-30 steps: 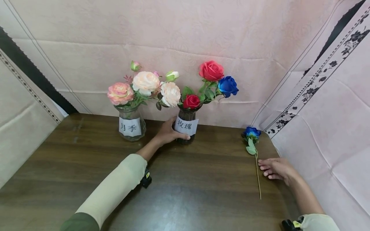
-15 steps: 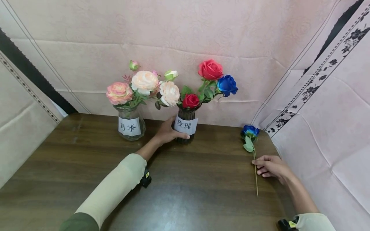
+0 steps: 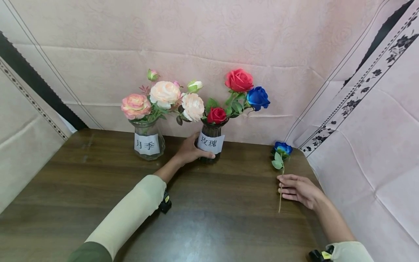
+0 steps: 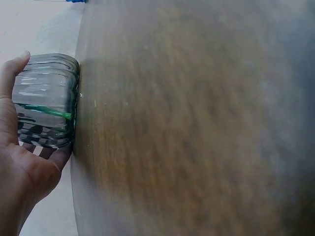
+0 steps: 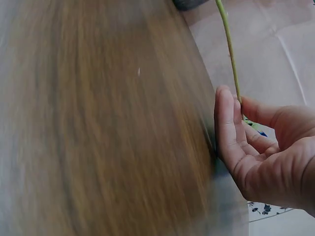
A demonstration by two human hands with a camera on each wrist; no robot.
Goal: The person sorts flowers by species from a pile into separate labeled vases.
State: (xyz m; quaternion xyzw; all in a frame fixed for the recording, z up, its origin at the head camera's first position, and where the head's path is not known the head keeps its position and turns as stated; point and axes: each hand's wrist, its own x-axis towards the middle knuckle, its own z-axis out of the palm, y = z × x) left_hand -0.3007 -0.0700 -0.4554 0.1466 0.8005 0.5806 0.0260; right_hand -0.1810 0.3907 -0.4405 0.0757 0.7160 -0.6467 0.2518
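My left hand (image 3: 191, 150) grips the dark glass vase (image 3: 212, 131) from its left side, thumb across the front below a white paper label (image 3: 211, 142). In the left wrist view a green stem end (image 4: 61, 114) shows through that vase's glass (image 4: 47, 81). Two red roses (image 3: 239, 80) and a blue rose (image 3: 258, 98) stand in it. At the right, my right hand (image 3: 299, 189) pinches the thin stem (image 5: 229, 49) of a second blue rose (image 3: 283, 148) between thumb and fingers. Its bloom points toward the back of the table.
A clear glass vase (image 3: 148, 127) with a label stands to the left, holding pink and cream flowers (image 3: 165, 94). Its blooms reach close to the dark vase's roses. Pale patterned cloth (image 3: 209, 32) hangs behind and beside the brown wooden table (image 3: 203, 203).
My right hand has moved left onto the blue rose's stem and taken hold of it. The stem's lower end has shifted left and up. My left hand has stayed on the dark vase.
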